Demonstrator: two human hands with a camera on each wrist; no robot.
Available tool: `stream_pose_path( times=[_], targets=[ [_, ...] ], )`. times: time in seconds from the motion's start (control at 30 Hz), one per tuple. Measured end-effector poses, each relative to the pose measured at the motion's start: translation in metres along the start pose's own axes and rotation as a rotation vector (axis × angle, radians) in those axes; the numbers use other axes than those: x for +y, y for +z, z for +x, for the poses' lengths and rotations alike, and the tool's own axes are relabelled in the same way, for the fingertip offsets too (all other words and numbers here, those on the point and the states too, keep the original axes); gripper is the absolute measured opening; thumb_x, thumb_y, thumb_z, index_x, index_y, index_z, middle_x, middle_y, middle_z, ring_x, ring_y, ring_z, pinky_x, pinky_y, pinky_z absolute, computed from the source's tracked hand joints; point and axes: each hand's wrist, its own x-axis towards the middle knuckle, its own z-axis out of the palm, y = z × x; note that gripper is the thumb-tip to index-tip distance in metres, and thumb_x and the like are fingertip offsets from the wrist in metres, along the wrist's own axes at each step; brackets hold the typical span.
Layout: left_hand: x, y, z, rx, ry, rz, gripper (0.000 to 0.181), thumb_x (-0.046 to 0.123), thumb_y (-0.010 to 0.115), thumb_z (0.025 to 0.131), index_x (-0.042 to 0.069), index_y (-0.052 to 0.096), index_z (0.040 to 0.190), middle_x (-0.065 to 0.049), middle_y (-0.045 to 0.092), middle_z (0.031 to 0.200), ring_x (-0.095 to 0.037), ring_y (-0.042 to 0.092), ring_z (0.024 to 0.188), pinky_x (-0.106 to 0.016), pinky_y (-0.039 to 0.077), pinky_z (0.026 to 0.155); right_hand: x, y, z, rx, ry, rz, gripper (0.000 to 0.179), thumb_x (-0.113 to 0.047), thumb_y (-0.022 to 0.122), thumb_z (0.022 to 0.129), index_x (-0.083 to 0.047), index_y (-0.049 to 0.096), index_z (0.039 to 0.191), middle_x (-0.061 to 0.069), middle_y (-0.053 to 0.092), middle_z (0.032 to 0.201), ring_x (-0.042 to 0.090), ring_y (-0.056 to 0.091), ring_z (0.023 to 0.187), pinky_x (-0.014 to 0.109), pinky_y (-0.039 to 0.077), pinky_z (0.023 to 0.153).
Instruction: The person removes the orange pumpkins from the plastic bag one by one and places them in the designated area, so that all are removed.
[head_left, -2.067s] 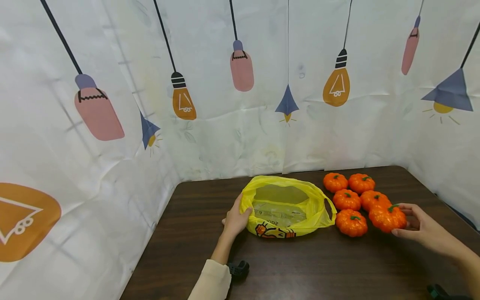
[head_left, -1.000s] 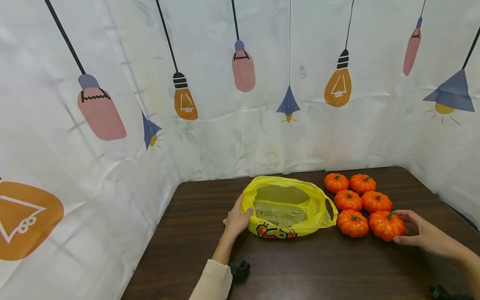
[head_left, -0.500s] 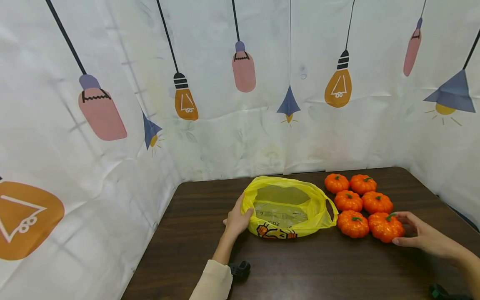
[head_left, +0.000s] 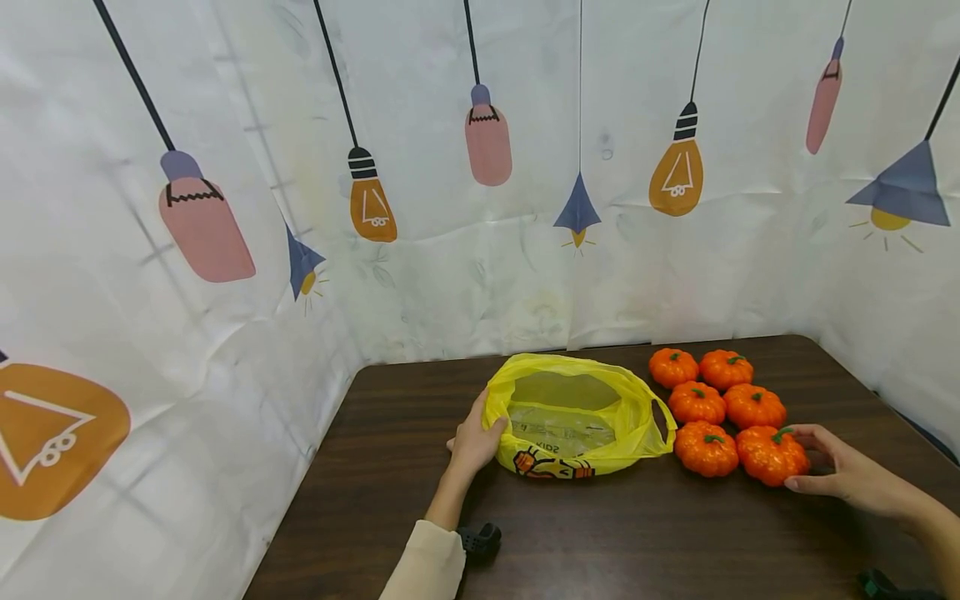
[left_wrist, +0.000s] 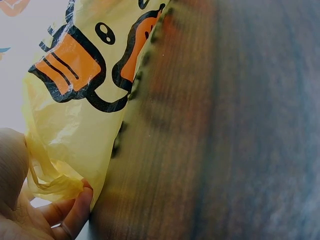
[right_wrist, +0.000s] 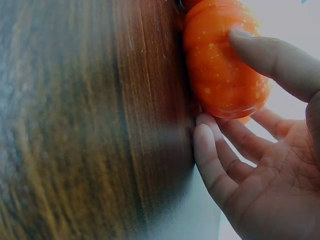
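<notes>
My left hand (head_left: 474, 437) pinches the left rim of a yellow plastic bag (head_left: 551, 364) that lies with its mouth gaping toward me. In the left wrist view, thumb and fingers (left_wrist: 75, 215) hold a gathered fold of the bag, whose side carries an orange and black cartoon print. At the right, my right hand (head_left: 847, 471) holds a shiny orange toy pumpkin (head_left: 772, 456) with a green stem. The right wrist view has the thumb on the near side of this pumpkin (right_wrist: 220, 60) and the fingers around its end, close to the tabletop.
Several more toy pumpkins (head_left: 705, 448) stand in two rows behind and left of the held one, right beside the bag's handle loop. The dark wooden table (head_left: 600, 542) ends at a white curtain (head_left: 465, 283) printed with lamps.
My right hand has lowered the toy pumpkin from in front of the one behind it to the front of the right row, then shifted it slightly left. My left hand stays on the bag.
</notes>
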Motion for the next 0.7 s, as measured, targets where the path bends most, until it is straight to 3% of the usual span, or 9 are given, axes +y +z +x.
stream_pose_path(
  times=[0.1, 0.17, 0.2, 0.3, 0.37, 0.47, 0.53, 0.6, 0.7],
  targets=[
    [0.000, 0.000, 0.000, 0.001, -0.001, 0.003, 0.068, 0.035, 0.062, 0.098, 0.024, 0.037, 0.160, -0.015, 0.053, 0.154, -0.052, 0.052, 0.127, -0.066, 0.025, 0.092, -0.001, 0.000, 0.000, 0.005, 0.000, -0.017, 0.074, -0.025, 0.070, 0.097, 0.010, 0.028, 0.146, 0.041, 0.043, 0.141, 0.015, 0.057, 0.115, 0.048, 0.053, 0.085],
    [0.000, 0.000, 0.000, 0.000, -0.004, 0.002, 0.067, 0.035, 0.063, 0.098, 0.024, 0.037, 0.159, -0.014, 0.053, 0.154, -0.052, 0.052, 0.128, -0.066, 0.025, 0.092, -0.002, 0.000, 0.000, 0.007, -0.006, -0.020, 0.074, -0.025, 0.070, 0.097, 0.011, 0.028, 0.146, 0.041, 0.042, 0.141, 0.036, 0.056, 0.117, 0.056, 0.052, 0.086],
    [0.000, 0.000, 0.000, -0.001, -0.004, 0.001, 0.067, 0.035, 0.063, 0.098, 0.024, 0.037, 0.159, -0.014, 0.052, 0.154, -0.052, 0.051, 0.128, -0.067, 0.025, 0.093, -0.002, 0.000, -0.001, 0.003, -0.003, -0.016, 0.074, -0.025, 0.070, 0.097, 0.011, 0.027, 0.146, 0.042, 0.041, 0.141, 0.039, 0.055, 0.119, 0.057, 0.052, 0.086],
    [-0.002, 0.000, 0.001, -0.005, -0.004, 0.000, 0.067, 0.036, 0.063, 0.099, 0.025, 0.037, 0.159, -0.014, 0.052, 0.155, -0.053, 0.050, 0.128, -0.067, 0.024, 0.094, -0.003, -0.001, -0.002, -0.003, -0.003, 0.004, 0.075, -0.025, 0.069, 0.098, 0.011, 0.025, 0.148, 0.041, 0.040, 0.142, 0.016, 0.057, 0.117, 0.042, 0.054, 0.083],
    [-0.002, 0.000, 0.001, -0.007, -0.001, -0.001, 0.067, 0.036, 0.063, 0.099, 0.025, 0.037, 0.159, -0.014, 0.051, 0.155, -0.053, 0.050, 0.129, -0.068, 0.024, 0.094, -0.005, -0.001, -0.004, -0.002, -0.010, 0.017, 0.075, -0.024, 0.068, 0.098, 0.010, 0.024, 0.149, 0.041, 0.039, 0.143, -0.009, 0.050, 0.109, 0.030, 0.052, 0.079],
    [-0.002, -0.001, 0.001, -0.010, 0.004, -0.003, 0.066, 0.036, 0.062, 0.099, 0.025, 0.038, 0.159, -0.014, 0.051, 0.156, -0.053, 0.050, 0.130, -0.069, 0.024, 0.095, -0.010, -0.002, -0.006, 0.002, -0.020, 0.038, 0.075, -0.024, 0.066, 0.100, 0.010, 0.022, 0.150, 0.041, 0.038, 0.144, -0.025, 0.039, 0.098, 0.019, 0.048, 0.074],
    [-0.001, -0.002, 0.001, -0.014, 0.007, -0.004, 0.066, 0.035, 0.062, 0.099, 0.024, 0.038, 0.159, -0.015, 0.050, 0.156, -0.054, 0.049, 0.130, -0.070, 0.023, 0.096, -0.014, -0.004, -0.006, 0.008, -0.023, 0.037, 0.074, -0.025, 0.064, 0.101, 0.011, 0.021, 0.150, 0.043, 0.036, 0.144, -0.010, 0.052, 0.108, 0.022, 0.051, 0.075],
    [0.000, -0.003, 0.000, -0.018, 0.011, -0.010, 0.065, 0.035, 0.062, 0.099, 0.023, 0.039, 0.159, -0.016, 0.050, 0.156, -0.055, 0.048, 0.132, -0.074, 0.022, 0.098, -0.020, -0.007, -0.006, 0.023, -0.012, 0.027, 0.073, -0.026, 0.061, 0.103, 0.012, 0.020, 0.150, 0.045, 0.035, 0.144, 0.016, 0.061, 0.116, 0.026, 0.053, 0.074],
    [0.001, -0.005, -0.001, -0.026, 0.015, -0.014, 0.062, 0.035, 0.061, 0.100, 0.021, 0.041, 0.157, -0.017, 0.049, 0.156, -0.055, 0.045, 0.135, -0.080, 0.019, 0.103, -0.028, -0.012, -0.006, 0.071, 0.008, -0.005, 0.071, -0.030, 0.058, 0.105, 0.012, 0.021, 0.149, 0.043, 0.034, 0.145, 0.052, 0.055, 0.117, 0.031, 0.054, 0.074]
  ],
)
